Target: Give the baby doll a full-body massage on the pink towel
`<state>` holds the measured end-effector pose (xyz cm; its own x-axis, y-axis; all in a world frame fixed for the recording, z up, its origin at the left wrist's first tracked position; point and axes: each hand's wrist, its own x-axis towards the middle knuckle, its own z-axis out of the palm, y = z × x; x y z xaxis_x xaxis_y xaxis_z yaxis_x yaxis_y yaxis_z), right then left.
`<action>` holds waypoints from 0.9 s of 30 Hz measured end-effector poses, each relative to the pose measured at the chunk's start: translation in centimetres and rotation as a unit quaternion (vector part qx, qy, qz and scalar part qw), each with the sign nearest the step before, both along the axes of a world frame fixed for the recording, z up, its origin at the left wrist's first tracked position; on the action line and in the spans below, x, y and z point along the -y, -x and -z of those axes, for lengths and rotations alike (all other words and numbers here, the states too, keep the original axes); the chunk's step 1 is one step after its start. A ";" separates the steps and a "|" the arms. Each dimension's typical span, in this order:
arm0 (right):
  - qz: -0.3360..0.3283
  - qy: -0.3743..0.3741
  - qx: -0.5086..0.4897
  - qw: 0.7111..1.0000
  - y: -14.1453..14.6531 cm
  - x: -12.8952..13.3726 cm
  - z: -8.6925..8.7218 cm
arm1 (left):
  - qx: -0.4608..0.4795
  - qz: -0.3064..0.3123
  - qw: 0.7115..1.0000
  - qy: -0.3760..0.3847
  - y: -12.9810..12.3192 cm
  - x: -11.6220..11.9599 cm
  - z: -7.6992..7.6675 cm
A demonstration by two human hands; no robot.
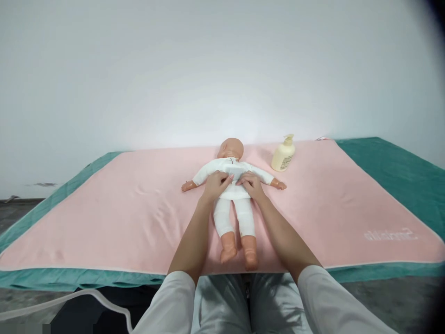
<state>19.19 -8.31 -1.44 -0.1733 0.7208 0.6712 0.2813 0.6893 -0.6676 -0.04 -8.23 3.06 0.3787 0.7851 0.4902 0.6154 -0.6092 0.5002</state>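
Note:
A bald baby doll (228, 191) in a white cloth suit lies flat in front of me, its head away from me and its arms spread. No face shows; its head seems turned to the left. My left hand (217, 184) rests on the left side of the doll's trunk, fingers curled and thumb pointing inward. Opposite it, my right hand (253, 184) is bent the same way on the right side. Both hands look closed on the doll's trunk, with a small gap between them. The fingertips are partly hidden.
A pale yellow pump bottle (283, 155) stands beyond the doll's right-hand arm. Under everything lies a pink blanket (139, 218) over a teal cover (392, 162). A white wall (222, 69) rises behind the far edge. A pale cable (86, 292) curves at lower left.

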 end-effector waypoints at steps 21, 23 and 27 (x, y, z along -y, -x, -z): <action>0.032 0.015 0.055 0.998 0.5 0.3 -0.8 | 0.080 -0.010 0.996 -0.045 0.1 0.5 1.9; 0.040 0.013 0.063 0.997 0.4 0.2 -0.6 | 0.080 -0.009 0.996 -0.042 0.1 0.5 1.9; 0.046 0.021 0.071 0.996 0.4 0.0 -0.3 | 0.080 -0.009 0.996 -0.036 0.0 0.5 1.8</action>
<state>18.81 -8.29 -1.10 -0.1966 0.7645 0.6139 0.4351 0.6292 -0.6441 -0.09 -8.74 1.26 0.2773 0.7522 0.5978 0.5427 -0.6361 0.5486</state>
